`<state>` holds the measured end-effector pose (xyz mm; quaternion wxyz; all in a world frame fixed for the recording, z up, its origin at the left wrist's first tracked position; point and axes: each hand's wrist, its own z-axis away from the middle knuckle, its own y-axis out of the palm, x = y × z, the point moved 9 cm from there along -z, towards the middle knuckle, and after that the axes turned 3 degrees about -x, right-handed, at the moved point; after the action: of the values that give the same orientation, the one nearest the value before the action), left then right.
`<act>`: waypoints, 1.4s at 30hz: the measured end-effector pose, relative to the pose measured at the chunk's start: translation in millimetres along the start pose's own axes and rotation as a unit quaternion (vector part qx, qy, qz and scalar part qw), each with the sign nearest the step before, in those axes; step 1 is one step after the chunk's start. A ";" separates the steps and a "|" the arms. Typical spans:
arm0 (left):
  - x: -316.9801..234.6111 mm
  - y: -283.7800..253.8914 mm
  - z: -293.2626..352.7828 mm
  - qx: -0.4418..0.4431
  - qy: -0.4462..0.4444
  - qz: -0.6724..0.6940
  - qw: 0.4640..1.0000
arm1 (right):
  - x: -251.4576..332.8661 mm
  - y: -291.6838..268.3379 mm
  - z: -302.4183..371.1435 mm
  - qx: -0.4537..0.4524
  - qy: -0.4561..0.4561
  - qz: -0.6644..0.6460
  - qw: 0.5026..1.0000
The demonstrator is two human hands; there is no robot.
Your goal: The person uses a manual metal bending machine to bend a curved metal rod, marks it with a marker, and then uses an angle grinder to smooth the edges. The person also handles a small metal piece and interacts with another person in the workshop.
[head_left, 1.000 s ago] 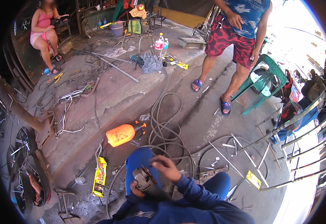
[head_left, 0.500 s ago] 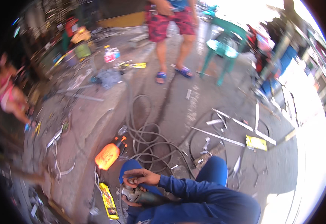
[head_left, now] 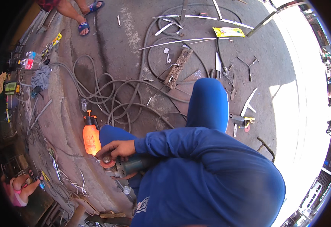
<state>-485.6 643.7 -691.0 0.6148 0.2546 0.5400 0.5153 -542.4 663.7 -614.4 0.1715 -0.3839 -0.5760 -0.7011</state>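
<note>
An angle grinder (head_left: 132, 165) with a green-grey body lies across my lap, its head pointing left and the reddish disc (head_left: 107, 164) facing up. My right hand (head_left: 119, 148) reaches over from above, fingers curled down onto the disc's edge beside the metal nut at its centre. Under the grinder's head, my left hand (head_left: 124, 176) supports the tool; only a strip of it shows, the rest being covered by the grinder and my right arm. Just beyond the right hand stands an orange pump sprayer (head_left: 91, 139) with a black top.
A thick grey cable (head_left: 127, 82) lies coiled ahead of my knees. Near it are a rough wood piece (head_left: 178, 67), metal strips (head_left: 195, 42), a yellow packet (head_left: 229, 32) and a clamp (head_left: 245, 119). A person's sandalled foot (head_left: 83, 28) is at the far left; another person (head_left: 21, 189) sits lower left.
My view has swung down and to the right, so the standing person now shows only by the legs. The fingers of my right hand remain at the grinder's disc.
</note>
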 end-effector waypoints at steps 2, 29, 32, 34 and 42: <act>4.5 9.6 -6.7 0.017 -0.021 -0.004 1.000 | -1.4 -5.7 -2.2 -0.030 0.023 -0.020 0.999; 28.0 27.7 -67.7 0.174 -0.183 0.154 0.955 | -111.8 -304.1 271.7 -0.761 0.099 0.154 0.623; 29.5 27.5 -67.3 0.156 -0.235 0.237 0.930 | -152.0 -297.2 323.6 -0.786 0.294 0.227 0.495; 31.1 18.1 -75.7 0.091 -0.219 0.245 0.940 | -147.8 -295.5 317.8 -0.786 0.257 0.215 0.520; 59.8 24.6 -112.8 0.187 -0.264 0.231 0.918 | -8.1 -215.0 120.6 -0.394 0.158 0.233 0.875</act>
<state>-605.7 678.9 -726.0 0.5404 0.6094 0.3709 0.4462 -642.8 835.0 -760.7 0.2531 -0.4263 -0.1112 -0.8613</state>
